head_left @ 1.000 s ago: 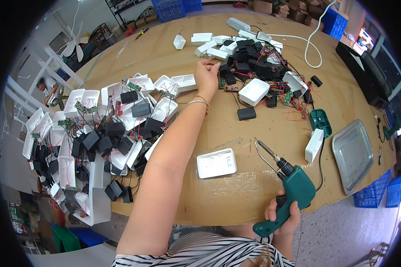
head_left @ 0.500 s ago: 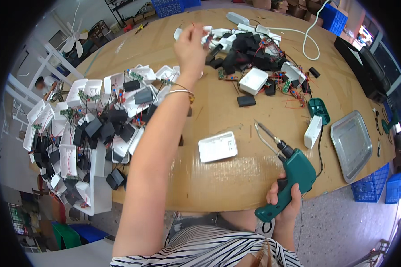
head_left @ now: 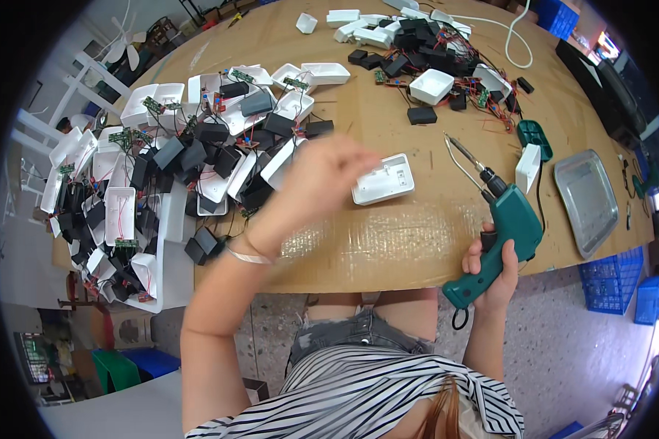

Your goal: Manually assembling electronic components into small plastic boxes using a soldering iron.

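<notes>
My left hand [head_left: 322, 175] is a blur over the wooden table [head_left: 388, 234], just left of a white plastic casing [head_left: 383, 179] that lies flat near the front edge. The blur hides whether its fingers hold anything. A thin bracelet circles that wrist. My right hand [head_left: 494, 274] grips the handle of a green soldering gun [head_left: 512, 219] at the table's front edge. Its long metal tip [head_left: 461, 154] points up and left, toward the right side of the casing.
A heap of white casings, black blocks and small green circuit boards [head_left: 168, 168] fills the left of the table. A second pile with red wires [head_left: 432, 51] lies at the far side. A metal tray [head_left: 586, 201] sits at the right, with blue crates [head_left: 622, 285] on the floor.
My left arm has pulled back from the far pile to just beside the white casing. The soldering gun has stayed in my right hand at the front edge.
</notes>
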The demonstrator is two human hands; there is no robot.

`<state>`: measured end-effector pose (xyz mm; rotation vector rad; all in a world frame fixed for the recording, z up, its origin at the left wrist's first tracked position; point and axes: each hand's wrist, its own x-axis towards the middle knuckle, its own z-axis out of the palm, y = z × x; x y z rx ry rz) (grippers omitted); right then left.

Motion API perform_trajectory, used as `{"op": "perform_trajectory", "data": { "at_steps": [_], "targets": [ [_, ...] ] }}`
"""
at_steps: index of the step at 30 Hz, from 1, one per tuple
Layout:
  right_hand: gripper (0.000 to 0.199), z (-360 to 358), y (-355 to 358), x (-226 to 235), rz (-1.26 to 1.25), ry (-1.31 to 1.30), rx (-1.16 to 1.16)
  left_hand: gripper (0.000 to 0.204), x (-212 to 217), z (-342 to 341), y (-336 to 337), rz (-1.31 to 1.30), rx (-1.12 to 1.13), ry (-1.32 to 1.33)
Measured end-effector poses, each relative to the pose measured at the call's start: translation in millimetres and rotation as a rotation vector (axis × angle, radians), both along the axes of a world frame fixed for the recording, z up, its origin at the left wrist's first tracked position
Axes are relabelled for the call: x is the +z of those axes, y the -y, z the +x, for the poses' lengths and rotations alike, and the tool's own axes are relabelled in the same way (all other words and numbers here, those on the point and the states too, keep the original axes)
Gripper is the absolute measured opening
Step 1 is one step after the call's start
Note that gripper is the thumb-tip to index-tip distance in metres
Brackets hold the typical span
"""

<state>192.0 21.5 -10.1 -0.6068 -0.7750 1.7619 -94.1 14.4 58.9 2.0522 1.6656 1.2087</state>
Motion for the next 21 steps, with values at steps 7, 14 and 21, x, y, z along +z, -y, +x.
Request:
{"op": "perform_trajectory", "data": {
  "at_steps": [7,14,21],
  "targets": [
    [0.043,-2,0,0,0.019,-0.005,-0.004,0.007,-35,63,49,0.121,0.156,-0.096],
    [0.044,-1,2,0,0.034,0.033,-0.03,0.009,-25,55,48,0.02,0.184,0.033],
    [0.046,5,25,-3,0.073,0.002,-0.076,0.012,-47,53,30,0.115,0.204,-0.036]
  ]
}}
